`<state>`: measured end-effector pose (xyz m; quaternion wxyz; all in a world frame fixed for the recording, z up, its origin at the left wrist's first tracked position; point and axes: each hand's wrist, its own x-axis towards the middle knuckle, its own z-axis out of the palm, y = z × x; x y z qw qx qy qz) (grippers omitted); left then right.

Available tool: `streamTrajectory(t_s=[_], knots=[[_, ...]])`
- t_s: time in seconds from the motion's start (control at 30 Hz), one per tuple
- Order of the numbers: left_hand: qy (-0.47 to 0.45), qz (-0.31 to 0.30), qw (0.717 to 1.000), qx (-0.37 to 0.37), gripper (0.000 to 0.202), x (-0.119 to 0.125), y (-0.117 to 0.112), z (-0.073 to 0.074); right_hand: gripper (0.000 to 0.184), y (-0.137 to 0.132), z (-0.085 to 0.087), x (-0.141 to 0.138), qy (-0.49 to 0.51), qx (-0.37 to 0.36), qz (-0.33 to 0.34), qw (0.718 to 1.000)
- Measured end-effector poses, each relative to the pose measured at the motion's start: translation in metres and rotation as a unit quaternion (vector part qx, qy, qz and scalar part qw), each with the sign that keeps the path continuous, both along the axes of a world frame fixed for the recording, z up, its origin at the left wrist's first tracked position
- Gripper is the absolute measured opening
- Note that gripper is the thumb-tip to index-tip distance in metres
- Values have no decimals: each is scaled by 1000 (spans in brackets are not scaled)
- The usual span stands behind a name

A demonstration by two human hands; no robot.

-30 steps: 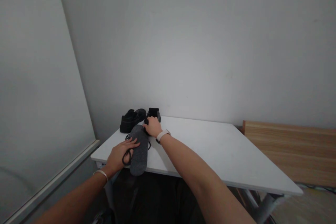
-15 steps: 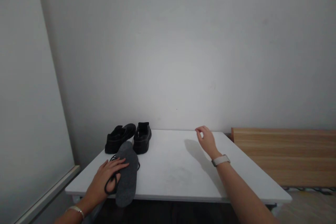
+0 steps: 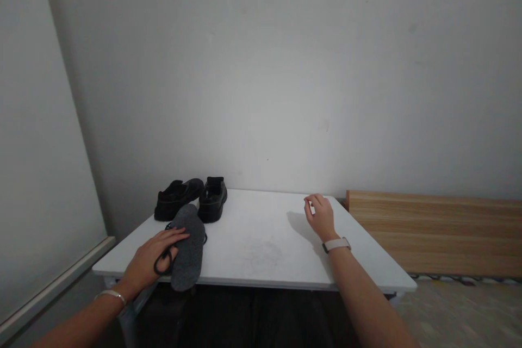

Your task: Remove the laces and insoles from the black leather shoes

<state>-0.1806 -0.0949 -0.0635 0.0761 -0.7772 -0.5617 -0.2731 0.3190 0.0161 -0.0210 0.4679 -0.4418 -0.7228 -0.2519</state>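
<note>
Grey felt-like insoles (image 3: 188, 253), at least one in sight, lie at the table's near left, the heel end jutting past the front edge. My left hand (image 3: 153, 258) is closed on their left side, fingers across the top. A loop of black cord (image 3: 163, 262) hangs by its thumb, and more cord pokes out from under the insoles. Over the right part of the table, my right hand (image 3: 320, 217) is held in a pinch, thumb and forefinger meeting. Anything between those fingertips is too small to make out.
Two black shoes, a left one (image 3: 175, 201) and a right one (image 3: 212, 201), stand at the back left of the white table (image 3: 253, 239). Behind rises a pale wall (image 3: 261, 65). A wooden board (image 3: 432, 234) is to the right, beyond the table.
The view has shifted, so the table and shoes sit slightly higher and more to the left. Both hands keep nearly the same pose, the left on the insoles, the right pinched.
</note>
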Motion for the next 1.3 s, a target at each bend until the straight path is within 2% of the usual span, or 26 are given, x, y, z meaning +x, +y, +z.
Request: streamTrajectory(t_s=[0.3,0.7,1.3], knots=[[-10,-12,1000,16,41,-1,-1,-4,7,-8,1,-8,-27,22,38,999],[-20,-9,999,33,41,-3,5,-13,11,2,-11,6,72,26,-10,997],[-23,11,999,19,41,5,-2,-3,12,6,-15,5,91,5,-20,996]])
